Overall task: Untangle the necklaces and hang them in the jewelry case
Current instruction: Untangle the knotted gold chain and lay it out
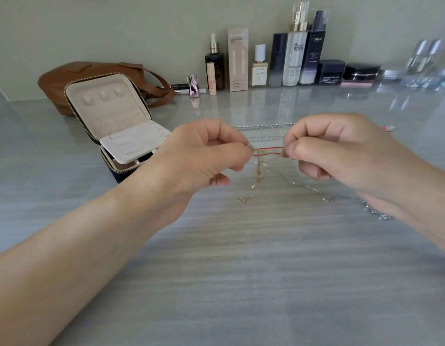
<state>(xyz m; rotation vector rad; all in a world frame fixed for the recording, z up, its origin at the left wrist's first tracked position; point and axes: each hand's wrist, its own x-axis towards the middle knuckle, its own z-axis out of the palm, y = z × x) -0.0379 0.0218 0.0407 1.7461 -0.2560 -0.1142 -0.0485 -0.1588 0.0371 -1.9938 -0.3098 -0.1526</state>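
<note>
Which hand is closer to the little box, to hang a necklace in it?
The left hand. The open jewelry case sits on the left, right beside it, while the right hand is farther away. Both hands pinch the tangled necklaces, which probably need freeing first.

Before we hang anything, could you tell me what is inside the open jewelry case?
The jewelry case lid shows three bare hooks and a pocket, with no necklaces. A cream insert covers the base; its contents are hidden.

A single head-worn wide-angle view looks forward and down, close over the hands, across the table [216, 283].
</note>
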